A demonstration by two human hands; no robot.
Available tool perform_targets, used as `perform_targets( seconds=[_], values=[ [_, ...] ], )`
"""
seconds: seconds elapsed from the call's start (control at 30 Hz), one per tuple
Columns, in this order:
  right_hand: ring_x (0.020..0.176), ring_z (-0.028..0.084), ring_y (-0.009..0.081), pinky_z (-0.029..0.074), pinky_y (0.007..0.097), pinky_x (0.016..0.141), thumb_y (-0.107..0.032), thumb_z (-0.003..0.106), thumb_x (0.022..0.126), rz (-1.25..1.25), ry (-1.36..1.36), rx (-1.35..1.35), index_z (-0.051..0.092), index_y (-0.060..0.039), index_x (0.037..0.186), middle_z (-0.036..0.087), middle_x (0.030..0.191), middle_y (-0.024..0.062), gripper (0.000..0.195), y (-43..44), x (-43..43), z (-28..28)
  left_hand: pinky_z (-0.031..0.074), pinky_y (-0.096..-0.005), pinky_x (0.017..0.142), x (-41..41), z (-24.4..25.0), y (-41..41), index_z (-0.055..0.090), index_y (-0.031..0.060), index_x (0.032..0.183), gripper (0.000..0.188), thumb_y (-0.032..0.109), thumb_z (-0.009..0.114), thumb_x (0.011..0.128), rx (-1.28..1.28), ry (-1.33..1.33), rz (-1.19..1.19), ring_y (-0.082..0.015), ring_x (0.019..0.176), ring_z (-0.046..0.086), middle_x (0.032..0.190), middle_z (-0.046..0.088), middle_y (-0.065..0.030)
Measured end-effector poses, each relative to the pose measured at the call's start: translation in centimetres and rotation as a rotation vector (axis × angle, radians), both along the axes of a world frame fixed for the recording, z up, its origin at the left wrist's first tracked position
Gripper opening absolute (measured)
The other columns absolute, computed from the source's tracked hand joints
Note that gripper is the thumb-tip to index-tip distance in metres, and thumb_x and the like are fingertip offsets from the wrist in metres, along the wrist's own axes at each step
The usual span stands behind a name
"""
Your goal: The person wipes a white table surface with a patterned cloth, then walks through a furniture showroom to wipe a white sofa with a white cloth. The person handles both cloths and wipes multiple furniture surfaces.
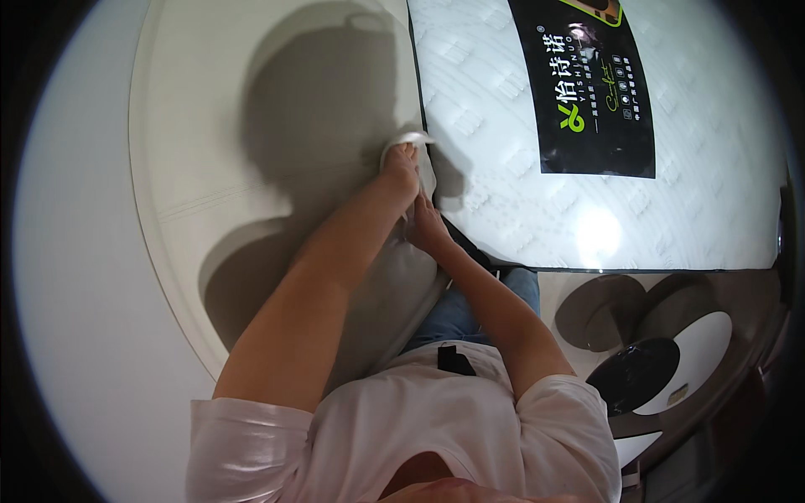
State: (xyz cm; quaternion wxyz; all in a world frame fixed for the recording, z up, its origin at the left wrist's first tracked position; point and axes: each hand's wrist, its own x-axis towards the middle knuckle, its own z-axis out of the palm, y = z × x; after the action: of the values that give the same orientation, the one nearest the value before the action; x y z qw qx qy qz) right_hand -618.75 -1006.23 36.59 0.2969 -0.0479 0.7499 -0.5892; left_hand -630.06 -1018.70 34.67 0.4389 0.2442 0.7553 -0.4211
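My left hand [402, 168] is on a thin white cloth [413, 137] at the edge of a cream upholstered headboard or panel [195, 144]. Its fingers point away from me and appear to pinch or press the cloth, whose rim curls up past the fingertips. Just below and to the right, my right hand [430, 226] lies close to the cloth's lower part, fingers stretched forward along the panel's edge. Whether those fingers grip anything is hidden. Right beside both hands runs the dark-piped side of a white quilted mattress [490, 119].
A black printed label panel [597, 151] lies on the mattress. A pale wall [75, 251] rises at left behind the panel. At lower right, a round black-topped table [635, 376] and a white-topped one [704, 358] stand on the floor. My head's shadow falls across the panel.
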Motion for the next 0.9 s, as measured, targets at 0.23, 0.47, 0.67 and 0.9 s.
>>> perform_targets(
  seconds=[0.23, 0.47, 0.67, 0.9],
  values=[
    [0.133, 0.04, 0.054, 0.034, 0.0526, 0.111, -0.005, 0.056, 0.09, -0.147, 0.259, 0.055, 0.021, -0.0123, 0.158, 0.033, 0.151, 0.0354, 0.077, -1.2, -8.8, 9.8, 0.003, -0.0426, 0.124, -13.6, 20.6, 6.4, 0.032, 0.0215, 0.158, 0.082, 0.061, 0.054, 0.09, -0.135, -0.066, -0.136, -0.0308, 0.156, 0.004, 0.169, 0.012, -0.0086],
    [0.137, 0.034, 0.0547, 0.03, 0.0576, 0.112, 0.002, 0.053, 0.087, -0.066, 0.543, -0.016, 0.023, -0.0141, 0.158, 0.024, 0.153, 0.0369, 0.08, -0.7, -14.3, 22.4, 0.015, -0.0449, 0.124, -15.7, 37.6, 3.1, 0.043, 0.0146, 0.152, 0.096, 0.066, 0.07, 0.075, 0.086, 0.157, -0.119, -0.0352, 0.153, 0.015, 0.164, 0.021, -0.0161],
    [0.14, 0.027, 0.0569, 0.026, 0.0617, 0.113, 0.002, 0.05, 0.088, 0.058, 0.578, -0.033, 0.026, -0.0133, 0.157, 0.02, 0.154, 0.0366, 0.075, -0.7, -12.4, 26.6, 0.02, -0.0447, 0.123, -14.3, 42.3, 1.5, 0.045, 0.0088, 0.149, 0.102, 0.066, 0.074, 0.07, 0.183, 0.078, -0.135, -0.0366, 0.15, 0.022, 0.162, 0.026, -0.0189],
    [0.139, 0.034, 0.0524, 0.03, 0.0618, 0.112, -0.003, 0.053, 0.089, -0.101, 0.612, 0.027, 0.025, -0.0131, 0.157, 0.027, 0.155, 0.0332, 0.074, -1.9, -24.2, 21.7, 0.022, -0.0405, 0.123, -25.4, 38.8, 1.2, 0.044, 0.0112, 0.15, 0.095, 0.067, 0.069, 0.077, 0.218, 0.33, -0.112, -0.0278, 0.152, 0.022, 0.162, 0.03, -0.0097]
  ],
)
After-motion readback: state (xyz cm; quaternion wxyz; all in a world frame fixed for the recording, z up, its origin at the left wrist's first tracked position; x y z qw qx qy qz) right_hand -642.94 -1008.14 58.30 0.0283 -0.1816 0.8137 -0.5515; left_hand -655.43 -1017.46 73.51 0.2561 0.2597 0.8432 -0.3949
